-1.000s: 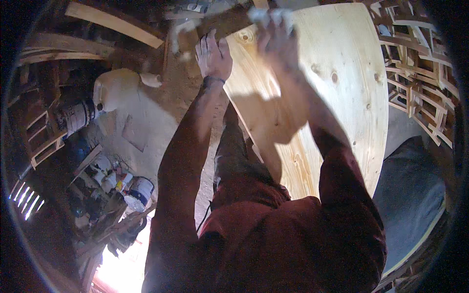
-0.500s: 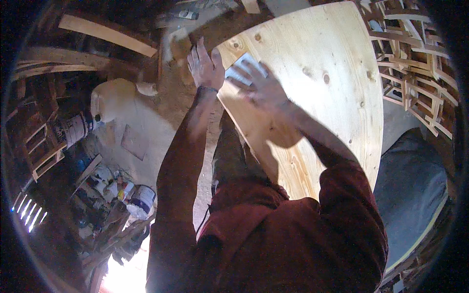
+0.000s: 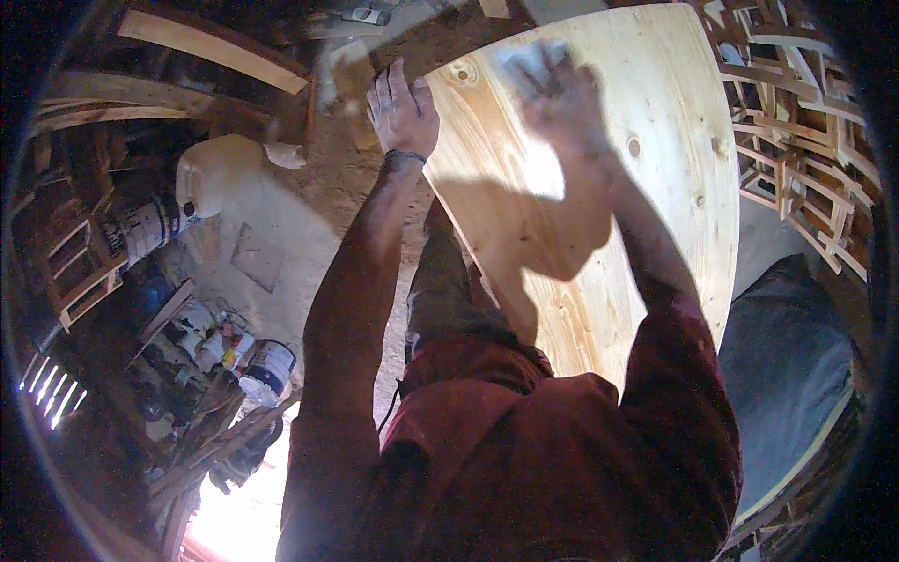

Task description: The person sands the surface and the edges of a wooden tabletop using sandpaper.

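A large pale wooden panel (image 3: 646,187) with knots leans in front of me, and the shadow of my arms falls across it. My left hand (image 3: 403,108) lies flat at the panel's left edge with its fingers straight and nothing in it. Blurred by motion, my right hand (image 3: 562,98) presses on the upper face of the panel. Its fingers are spread over a pale sheet (image 3: 523,62), whose kind I cannot make out. Both forearms in dark red sleeves reach up from the lower edge.
A white plastic jug (image 3: 220,173) and a can lie on the dirt floor (image 3: 328,187) at left. Buckets (image 3: 267,367) and clutter stand lower left. Wooden frames (image 3: 796,169) are stacked at right, planks (image 3: 211,49) at top left. A grey-blue surface (image 3: 787,375) lies lower right.
My right hand has come down from the panel's top edge onto its face, with the pale sheet under it. My left hand has slid slightly lower along the left edge.
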Demonstrator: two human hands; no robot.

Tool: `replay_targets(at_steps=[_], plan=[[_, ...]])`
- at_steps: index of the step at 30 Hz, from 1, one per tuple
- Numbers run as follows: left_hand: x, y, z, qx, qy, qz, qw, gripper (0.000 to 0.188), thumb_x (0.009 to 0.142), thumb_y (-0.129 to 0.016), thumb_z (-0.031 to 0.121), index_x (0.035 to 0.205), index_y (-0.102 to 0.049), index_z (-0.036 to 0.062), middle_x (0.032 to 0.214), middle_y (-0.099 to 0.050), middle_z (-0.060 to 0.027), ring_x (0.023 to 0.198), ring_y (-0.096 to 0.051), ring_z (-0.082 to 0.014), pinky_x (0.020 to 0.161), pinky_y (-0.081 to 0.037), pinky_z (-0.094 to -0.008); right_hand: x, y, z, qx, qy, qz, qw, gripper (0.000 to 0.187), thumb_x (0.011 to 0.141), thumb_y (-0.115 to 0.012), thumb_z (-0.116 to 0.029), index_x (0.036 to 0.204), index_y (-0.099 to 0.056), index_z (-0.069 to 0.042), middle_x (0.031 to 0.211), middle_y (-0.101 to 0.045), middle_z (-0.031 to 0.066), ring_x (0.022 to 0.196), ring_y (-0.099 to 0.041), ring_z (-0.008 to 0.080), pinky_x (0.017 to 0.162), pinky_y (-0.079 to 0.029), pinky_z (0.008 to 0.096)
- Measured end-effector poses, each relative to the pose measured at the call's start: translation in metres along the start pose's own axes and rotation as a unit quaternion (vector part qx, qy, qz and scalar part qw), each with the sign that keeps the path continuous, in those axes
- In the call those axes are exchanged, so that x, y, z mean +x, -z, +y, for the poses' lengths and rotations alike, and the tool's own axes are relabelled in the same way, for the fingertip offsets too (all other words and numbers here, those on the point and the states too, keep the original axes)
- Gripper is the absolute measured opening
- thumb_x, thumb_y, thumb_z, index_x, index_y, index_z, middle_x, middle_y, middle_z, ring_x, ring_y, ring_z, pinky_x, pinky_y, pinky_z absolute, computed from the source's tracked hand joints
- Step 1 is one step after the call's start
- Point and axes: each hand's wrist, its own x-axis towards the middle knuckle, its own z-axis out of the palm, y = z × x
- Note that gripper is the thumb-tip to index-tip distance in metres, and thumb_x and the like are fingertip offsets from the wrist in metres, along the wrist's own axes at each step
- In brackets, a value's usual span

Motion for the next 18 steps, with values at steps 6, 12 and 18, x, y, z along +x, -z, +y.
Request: replay_targets(at_steps=[6,12,18], plan=[[0.000,-0.003,0.003,0.025,0.008,-0.005,1.000,0.052,0.098,-0.056,0.030,0.144,-0.050,0.0071,0.140,-0.055,-0.0200,0.129,-0.047,-0.0417,0.109,-0.038,-0.0566,0.011,-0.003,-0.043,0.124,-0.085,0.095,0.984,0.055,0.080,-0.068,-0.044,0.129,-0.069,-0.020,0.147,-0.059,0.0062,0.135,-0.053,0.0355,0.102,-0.042,0.0615],[-0.003,-0.001,-0.001,0.016,0.012,0.005,1.000,0.052,0.097,-0.057,0.031,0.143,-0.051,0.0077,0.138,-0.055,-0.0210,0.130,-0.047,-0.0415,0.110,-0.038,-0.0563,0.024,0.011,-0.031,0.174,-0.064,0.000,0.983,0.063,0.082,-0.066,-0.058,0.128,-0.071,-0.016,0.148,-0.058,0.0057,0.140,-0.048,0.0290,0.112,-0.032,0.0592],[-0.002,-0.001,0.001,0.005,0.018,-0.001,1.000,0.051,0.097,-0.057,0.033,0.141,-0.053,0.0069,0.139,-0.055,-0.0212,0.130,-0.048,-0.0420,0.109,-0.038,-0.0561,0.019,0.011,-0.033,0.136,-0.060,-0.005,0.989,0.067,0.082,-0.065,-0.061,0.130,-0.070,-0.014,0.152,-0.055,0.0071,0.143,-0.046,0.0317,0.112,-0.032,0.0608]])
